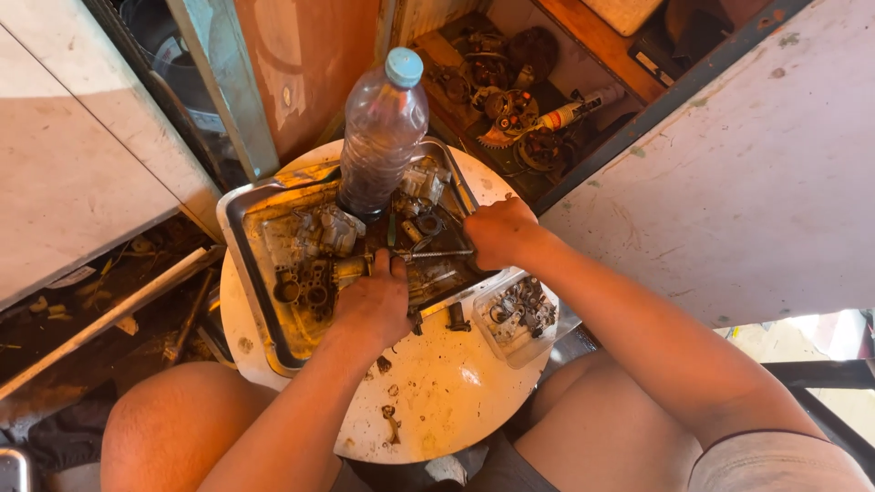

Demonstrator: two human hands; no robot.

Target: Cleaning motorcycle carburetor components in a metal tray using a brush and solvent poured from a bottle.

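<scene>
Left hand: the left hand (372, 305) lies palm down over the near edge of the metal tray (239, 239), fingers curled together onto a small metal part (351, 267) at their tips; how firmly they pinch it cannot be told from above.
Right hand: the right hand (499, 232) is closed in a fist over the handle end of a screwdriver (437, 254), whose thin shaft runs level toward the left hand's fingertips.
Screwdriver: inside the tray, lying roughly crosswise between the two hands, its tip just at the part under the left fingers.
Tray: a greasy rectangular steel tray, set on a round white stool top (437, 392) between the person's bare knees; its right near corner is hidden by the hands.
In the tray: a grey carburettor body (328, 230) left of centre, a dark block with round bores (305, 287) near the front left, another cast piece (424, 180) at the far right.
Bottle: a clear plastic bottle (381, 137) with a pale blue cap and dark liquid stands upright at the tray's far side.
Small container: a clear plastic tub (519, 314) of small springs and screws sits just beside the tray's right edge, below the right wrist.
Stool top: stained, with a few loose bits (390, 421) scattered near the front.
Behind: an open wooden cupboard (565, 68) holds gears and dark machine parts.
</scene>
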